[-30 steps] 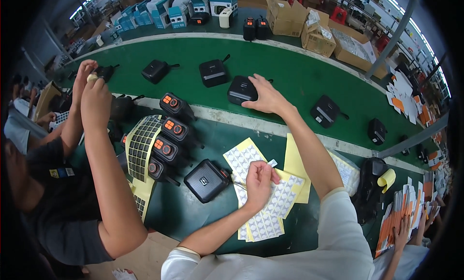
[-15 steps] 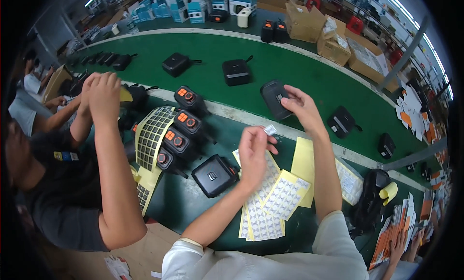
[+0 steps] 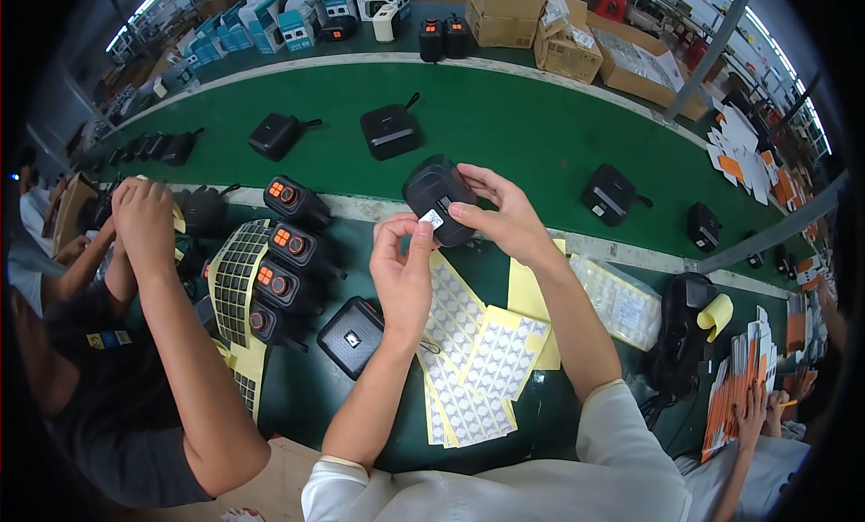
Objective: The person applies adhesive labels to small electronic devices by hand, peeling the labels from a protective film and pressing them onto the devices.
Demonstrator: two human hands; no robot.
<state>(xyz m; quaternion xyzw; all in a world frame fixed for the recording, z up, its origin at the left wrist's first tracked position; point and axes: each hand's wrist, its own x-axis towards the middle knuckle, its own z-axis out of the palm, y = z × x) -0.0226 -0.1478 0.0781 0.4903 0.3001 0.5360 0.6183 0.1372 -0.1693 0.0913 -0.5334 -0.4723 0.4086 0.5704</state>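
In my right hand [image 3: 505,217] is a black boxy device [image 3: 431,181] with rounded corners, tilted above the belt's near edge. My fingers grip its right side, with the thumb on its face. My left hand [image 3: 403,274] pinches a small white sticker [image 3: 432,219] against the device's lower corner; whether it has stuck cannot be seen. Below my hands, sheets of round-patterned stickers [image 3: 505,346] overlap on the green table [image 3: 311,405], partly over a yellow backing sheet [image 3: 533,297]. Left of my left forearm lies another black device [image 3: 347,333].
Black devices with orange buttons [image 3: 286,243] stand at left beside a yellow-gridded sheet [image 3: 239,279]. A co-worker's raised arm [image 3: 194,342] is close on my left. Further black devices [image 3: 392,132] sit on the green belt [image 3: 505,108]. A plastic bag [image 3: 622,306] lies at right.
My left hand has brought the sticker up to the device, which my right hand has turned and drawn toward it. My view has shifted to the right.
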